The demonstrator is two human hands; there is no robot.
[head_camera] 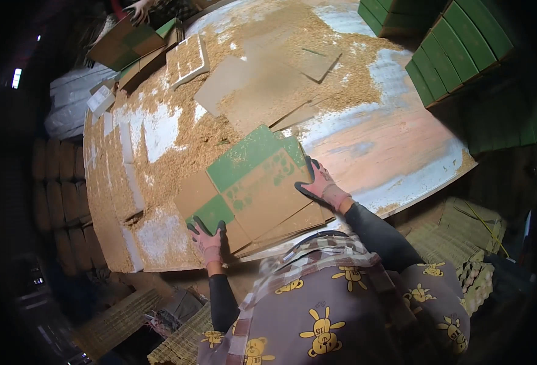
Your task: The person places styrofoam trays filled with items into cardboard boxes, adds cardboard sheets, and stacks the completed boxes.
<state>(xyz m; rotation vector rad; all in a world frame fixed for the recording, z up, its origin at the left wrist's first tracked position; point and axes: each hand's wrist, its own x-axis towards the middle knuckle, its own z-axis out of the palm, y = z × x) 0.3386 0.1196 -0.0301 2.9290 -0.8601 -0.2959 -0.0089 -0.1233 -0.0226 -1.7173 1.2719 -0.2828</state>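
A flat cardboard box (254, 191) with green printed panels lies on a large table (396, 155), on top of more cardboard that shows along its near edge. My left hand (207, 239), in a pink and dark work glove, touches the near left corner of the box with its fingers apart. Gloved the same way, my right hand (320, 182) rests with spread fingers at the right edge of the cardboard. Loose sawdust or husk-like material (177, 182) covers much of the tabletop beyond and to the left of the box.
Loose cardboard sheets (222, 84) lie farther back beside a white divided tray (191, 61). Green boxes (455, 50) are stacked at the back right. A co-worker's hand (138, 11) is over an open carton (127, 43) at the back left. Stacked egg trays (432, 242) stand below the table's right side.
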